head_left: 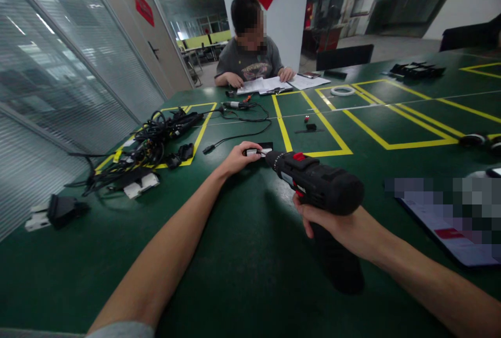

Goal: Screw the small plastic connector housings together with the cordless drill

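Observation:
My right hand (332, 218) is wrapped round the grip of a black cordless drill (317, 179) with red switches. The drill lies nearly level, its chuck and bit pointing left. At the bit's tip is a small black part with a white label (253, 153), resting on the green table. My left hand (241, 158) pinches this part from its left side, fingertips close to the bit. Whether the bit touches the part or a screw in it, I cannot tell.
Bundled black cables and adapters (156, 140) lie at the left. A person (252, 46) sits opposite with papers (266, 85). Yellow tape (329, 153) marks rectangles on the table (235, 265). A tape roll (343, 91) and a tablet-like device (450, 228) are on the right.

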A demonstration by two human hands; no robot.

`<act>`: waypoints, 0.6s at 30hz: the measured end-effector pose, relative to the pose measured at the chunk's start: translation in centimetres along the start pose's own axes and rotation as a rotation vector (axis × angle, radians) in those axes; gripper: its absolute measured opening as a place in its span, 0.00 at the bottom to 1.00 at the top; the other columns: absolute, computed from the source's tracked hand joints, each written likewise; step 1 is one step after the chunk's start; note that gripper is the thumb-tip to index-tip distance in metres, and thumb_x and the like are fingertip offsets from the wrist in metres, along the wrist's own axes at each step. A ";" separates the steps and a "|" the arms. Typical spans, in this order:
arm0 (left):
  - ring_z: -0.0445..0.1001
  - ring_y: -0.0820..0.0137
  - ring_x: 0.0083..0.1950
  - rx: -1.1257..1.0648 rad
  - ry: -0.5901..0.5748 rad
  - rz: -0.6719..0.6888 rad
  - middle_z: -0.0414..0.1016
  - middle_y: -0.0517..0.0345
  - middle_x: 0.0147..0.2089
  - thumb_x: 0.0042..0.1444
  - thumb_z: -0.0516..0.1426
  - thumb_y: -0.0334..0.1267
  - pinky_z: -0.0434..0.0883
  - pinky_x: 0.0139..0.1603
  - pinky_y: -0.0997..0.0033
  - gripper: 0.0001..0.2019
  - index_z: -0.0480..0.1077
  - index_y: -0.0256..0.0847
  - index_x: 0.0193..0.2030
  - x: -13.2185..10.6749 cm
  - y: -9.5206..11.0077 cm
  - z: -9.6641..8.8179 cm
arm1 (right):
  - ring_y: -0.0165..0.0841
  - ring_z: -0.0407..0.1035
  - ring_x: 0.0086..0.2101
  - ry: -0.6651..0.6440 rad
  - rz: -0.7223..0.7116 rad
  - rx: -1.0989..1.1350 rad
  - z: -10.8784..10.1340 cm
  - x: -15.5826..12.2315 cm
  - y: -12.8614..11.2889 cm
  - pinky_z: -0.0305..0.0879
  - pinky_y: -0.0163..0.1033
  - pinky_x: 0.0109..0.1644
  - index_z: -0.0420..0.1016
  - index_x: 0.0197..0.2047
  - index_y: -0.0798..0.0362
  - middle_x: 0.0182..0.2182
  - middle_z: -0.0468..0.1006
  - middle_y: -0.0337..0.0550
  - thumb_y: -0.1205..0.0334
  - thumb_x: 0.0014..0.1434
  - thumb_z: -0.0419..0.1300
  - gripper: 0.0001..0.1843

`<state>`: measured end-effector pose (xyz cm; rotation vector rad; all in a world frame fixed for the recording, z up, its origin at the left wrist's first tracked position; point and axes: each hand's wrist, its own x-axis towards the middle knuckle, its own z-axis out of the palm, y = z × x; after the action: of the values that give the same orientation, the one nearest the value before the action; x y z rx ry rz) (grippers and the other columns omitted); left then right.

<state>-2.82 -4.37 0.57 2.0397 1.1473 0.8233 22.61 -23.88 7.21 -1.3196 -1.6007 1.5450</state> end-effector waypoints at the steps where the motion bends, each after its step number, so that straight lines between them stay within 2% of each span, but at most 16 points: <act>1: 0.73 0.61 0.50 -0.004 -0.001 0.001 0.75 0.50 0.52 0.52 0.63 0.44 0.69 0.54 0.60 0.18 0.78 0.39 0.48 0.0 -0.1 0.0 | 0.35 0.70 0.29 -0.003 0.001 0.000 0.0 0.0 0.0 0.63 0.44 0.39 0.71 0.39 0.51 0.23 0.74 0.37 0.55 0.59 0.60 0.09; 9: 0.72 0.61 0.52 -0.018 -0.019 0.023 0.75 0.50 0.54 0.52 0.64 0.43 0.68 0.54 0.61 0.18 0.77 0.39 0.49 0.1 -0.7 -0.2 | 0.36 0.70 0.29 0.001 0.004 -0.031 -0.1 0.1 -0.2 0.63 0.45 0.39 0.72 0.36 0.51 0.23 0.75 0.39 0.55 0.59 0.59 0.08; 14: 0.73 0.61 0.51 -0.008 -0.026 0.027 0.75 0.49 0.54 0.52 0.64 0.43 0.69 0.51 0.63 0.20 0.76 0.39 0.51 0.2 -0.8 -0.2 | 0.37 0.70 0.29 0.022 0.009 -0.042 0.1 0.1 -0.1 0.63 0.44 0.39 0.72 0.38 0.51 0.22 0.74 0.38 0.54 0.59 0.59 0.10; 18: 0.73 0.61 0.51 0.004 -0.026 0.026 0.75 0.49 0.54 0.52 0.64 0.43 0.68 0.54 0.61 0.19 0.77 0.39 0.50 0.2 -0.7 -0.2 | 0.36 0.70 0.28 0.004 -0.015 -0.021 0.0 0.2 -0.1 0.63 0.44 0.38 0.72 0.39 0.51 0.22 0.74 0.38 0.54 0.59 0.59 0.09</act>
<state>-3.23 -3.86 0.20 2.0665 1.1113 0.8049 22.53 -23.67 7.22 -1.3176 -1.6250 1.5196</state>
